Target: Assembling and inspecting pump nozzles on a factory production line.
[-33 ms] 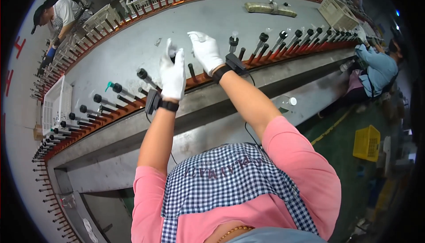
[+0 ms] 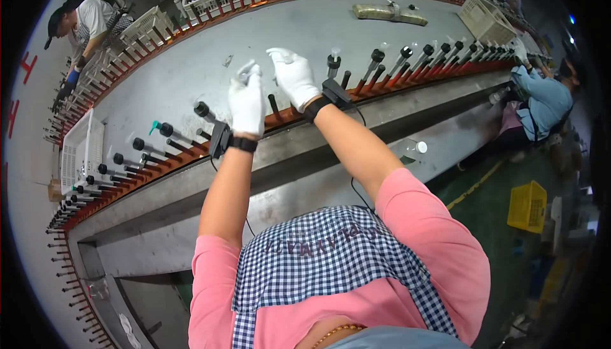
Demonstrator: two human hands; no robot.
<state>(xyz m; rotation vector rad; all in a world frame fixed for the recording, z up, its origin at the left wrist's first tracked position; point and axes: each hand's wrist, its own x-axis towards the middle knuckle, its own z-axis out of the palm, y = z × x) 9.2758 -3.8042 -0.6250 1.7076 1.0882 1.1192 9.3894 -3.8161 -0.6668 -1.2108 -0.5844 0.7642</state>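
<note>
A long grey conveyor table [image 2: 191, 69] edged with black-capped pegs [image 2: 202, 109]; both gloved hands [image 2: 270, 88] pinch small clear parts [image 2: 245, 69].

2 gloved hands [image 2: 247, 99], 3 coworkers [image 2: 83, 21].

- The small clear plastic piece [image 2: 245, 69] is held at the fingertips of the left hand [image 2: 247, 102]. It is transparent and hard to see in detail, raised above the grey table.
- The black pin [image 2: 273, 104] stands tilted on the orange rail, between the two hands, with nothing on its top.
- The right hand [image 2: 293, 76], in a white glove, is above the same rail, fingers curled.
</note>
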